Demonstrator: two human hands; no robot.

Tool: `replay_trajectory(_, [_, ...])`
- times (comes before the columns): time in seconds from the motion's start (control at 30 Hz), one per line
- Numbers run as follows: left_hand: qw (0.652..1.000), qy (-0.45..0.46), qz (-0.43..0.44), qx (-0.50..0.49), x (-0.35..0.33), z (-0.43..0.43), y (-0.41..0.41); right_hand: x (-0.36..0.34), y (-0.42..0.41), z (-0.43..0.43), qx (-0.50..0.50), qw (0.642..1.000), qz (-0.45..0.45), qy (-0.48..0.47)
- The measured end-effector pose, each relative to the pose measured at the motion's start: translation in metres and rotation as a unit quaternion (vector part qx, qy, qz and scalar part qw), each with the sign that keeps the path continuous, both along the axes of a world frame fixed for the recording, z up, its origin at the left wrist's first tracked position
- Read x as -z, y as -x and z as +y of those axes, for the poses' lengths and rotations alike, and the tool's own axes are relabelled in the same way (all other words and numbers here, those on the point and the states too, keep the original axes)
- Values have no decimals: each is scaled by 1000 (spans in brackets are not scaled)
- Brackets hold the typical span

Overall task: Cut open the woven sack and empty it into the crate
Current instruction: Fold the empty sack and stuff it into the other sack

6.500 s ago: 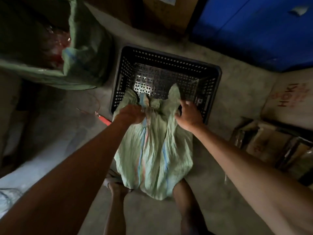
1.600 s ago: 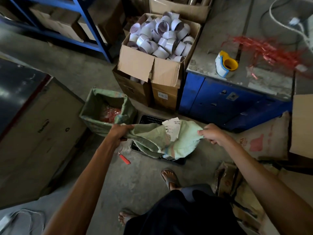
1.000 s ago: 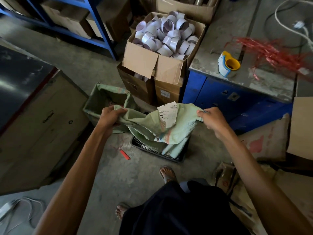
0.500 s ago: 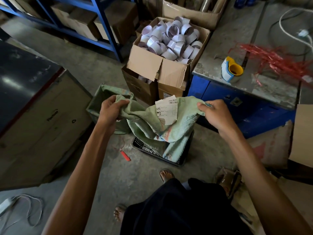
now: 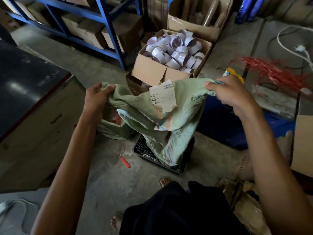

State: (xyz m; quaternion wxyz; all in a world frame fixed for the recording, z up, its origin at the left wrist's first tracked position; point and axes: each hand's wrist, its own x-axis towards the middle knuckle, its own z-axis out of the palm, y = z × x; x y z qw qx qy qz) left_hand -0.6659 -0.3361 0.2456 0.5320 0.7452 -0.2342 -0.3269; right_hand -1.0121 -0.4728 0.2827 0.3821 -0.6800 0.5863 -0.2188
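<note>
The person stands over the black crate (image 5: 149,155), which sits on the concrete floor (image 5: 105,177) just ahead of their feet, and holds the woven sack (image 5: 169,126) up above it by two corners. The left hand (image 5: 97,97) has its fingers curled round a bunched corner of the green cloth, and the right hand (image 5: 232,95) pinches the opposite corner between thumb and fingers, so both hands are clamped on the sack and spread well apart. The cloth sags between them, a paper label (image 5: 163,97) peeling from its upper face, and the lower end drapes down into the crate. The sack looks limp and flat, with no bulge showing, which suggests the cutting is done and the contents have mostly gone out; what lies in the crate is hidden by the hanging cloth, so this cannot be confirmed. A red-handled cutter (image 5: 125,161) lies on the floor just left of the crate, touched by neither hand, which fits a cutting step already finished. What seems left is a shake to clear any last pieces, then lifting the sack clear and setting it aside. A second green sack (image 5: 111,131) stands open beside the crate's left side, and a cardboard box (image 5: 152,72) of pale rings sits beyond.
</note>
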Motion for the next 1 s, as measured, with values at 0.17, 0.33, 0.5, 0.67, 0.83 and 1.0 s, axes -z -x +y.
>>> replay_trajectory(0.17, [998, 25, 48, 18, -15, 14, 10, 1, 6, 12, 13, 999, -33, 17])
replay_trajectory(0.33, [992, 63, 101, 44, -31, 25, 27, -10, 10, 28, -11, 994, -38, 99])
replay_trajectory(0.5, [989, 94, 69, 93, -53, 26, 47, -18, 11, 39, -58, 984, -46, 162])
replay_trajectory(0.67, [970, 198, 51, 131, -80, 27, 60, -36, 17, 47, -48, 954, -168, 243])
replay_trajectory(0.83, [971, 207, 40, 116, -98, 11, 53, -50, 21, 32, -28, 960, -182, 209])
replay_trajectory(1.0, [987, 150, 23, 53, -78, 17, 61, -37, 29, 32, -17, 975, -60, 214])
